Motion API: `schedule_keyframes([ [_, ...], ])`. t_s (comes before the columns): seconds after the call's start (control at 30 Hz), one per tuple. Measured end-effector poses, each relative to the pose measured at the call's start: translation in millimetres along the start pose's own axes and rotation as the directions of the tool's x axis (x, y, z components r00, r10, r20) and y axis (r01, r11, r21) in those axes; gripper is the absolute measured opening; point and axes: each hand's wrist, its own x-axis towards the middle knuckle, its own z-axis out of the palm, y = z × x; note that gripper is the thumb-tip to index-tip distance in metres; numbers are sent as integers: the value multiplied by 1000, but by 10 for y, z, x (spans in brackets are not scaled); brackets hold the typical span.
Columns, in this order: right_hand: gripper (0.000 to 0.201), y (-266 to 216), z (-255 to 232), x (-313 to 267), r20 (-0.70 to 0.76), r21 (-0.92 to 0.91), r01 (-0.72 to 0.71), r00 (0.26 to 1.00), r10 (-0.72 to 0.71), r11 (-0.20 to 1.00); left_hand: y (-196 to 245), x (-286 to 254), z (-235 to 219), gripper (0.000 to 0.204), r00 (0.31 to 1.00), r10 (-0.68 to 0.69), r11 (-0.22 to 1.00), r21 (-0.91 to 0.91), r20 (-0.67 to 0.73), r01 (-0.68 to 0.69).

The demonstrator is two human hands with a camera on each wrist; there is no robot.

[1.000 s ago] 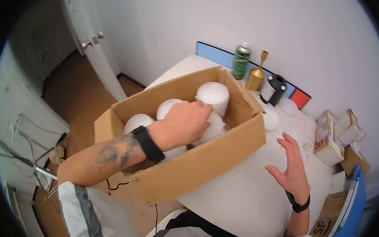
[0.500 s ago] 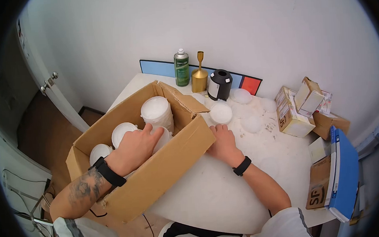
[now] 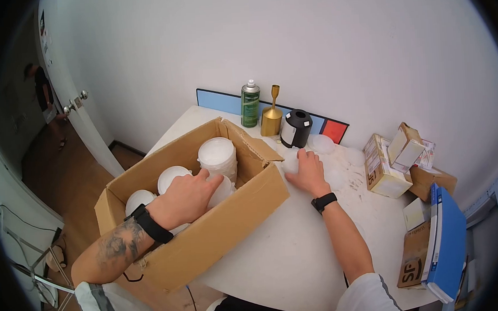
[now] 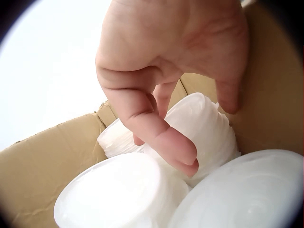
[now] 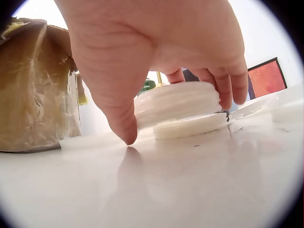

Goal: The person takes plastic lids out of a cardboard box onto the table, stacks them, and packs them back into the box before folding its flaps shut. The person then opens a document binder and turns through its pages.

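My left hand reaches down into a cardboard box with stacks of round white plastic lids inside. In the left wrist view its fingers are loosely bent and hold nothing, hanging over a stack of lids with another stack behind them. On the white table, just right of the box, my right hand grips a short stack of white lids between thumb and fingers. That stack tilts over another white lid; the thumb tip is right at the tabletop.
Behind the right hand stand a black-and-white canister, a gold candle holder and a green spray can. Small cartons and a blue folder are at the right. A person stands beyond the open door.
My right hand has come from hovering at the right to the lids beside the box and now grips them. The left hand stays inside the box. A person has appeared in the doorway.
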Motion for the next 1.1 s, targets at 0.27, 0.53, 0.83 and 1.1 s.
schedule_keyframes([
  [0.27,67,-224,-757,-384,-338,407,198,940,-54,892,-34,84,-375,44,954,-91,983,-180,-285,40],
  [0.53,83,-1584,-1541,-962,-570,342,647,719,-397,681,344,-87,-1048,58,987,2,538,-832,-159,-135],
  [0.83,98,-1434,-1283,-958,-395,414,572,814,-426,708,-423,-576,-933,48,983,-175,955,-237,47,181],
  [1.1,95,-1384,-1336,-976,-293,427,462,884,-364,778,-394,-591,-321,41,900,-255,927,-176,354,331],
])
